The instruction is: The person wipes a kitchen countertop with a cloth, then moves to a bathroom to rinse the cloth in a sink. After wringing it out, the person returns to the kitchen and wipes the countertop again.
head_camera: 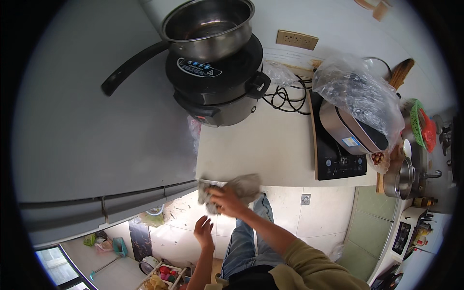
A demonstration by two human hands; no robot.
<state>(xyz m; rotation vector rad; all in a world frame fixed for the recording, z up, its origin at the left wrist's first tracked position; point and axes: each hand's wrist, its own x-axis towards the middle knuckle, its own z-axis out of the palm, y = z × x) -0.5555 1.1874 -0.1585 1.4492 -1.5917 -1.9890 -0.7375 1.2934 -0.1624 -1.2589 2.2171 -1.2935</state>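
Note:
A grey-beige cloth [249,184], partly blurred, is in my right hand [227,201] at the front edge of the pale countertop [232,152]. Part of it bunches up by my fingers, and the rest spreads to the right over the edge. My left hand [203,232] hovers over the floor just below the cloth, holding nothing, its fingers loosely curled and apart. Farther back on the counter stands an electric pressure cooker [217,94]. On its lid sits a steel saucepan [214,40] whose long black handle points left.
A grey refrigerator [101,119] borders the counter at left. To the right, a rice cooker [344,127] under a clear plastic bag [359,94] stands on an induction cooktop [340,168]. Black cables [286,98] coil behind. A steel pot [398,179] stands far right, by the sink faucet [433,174].

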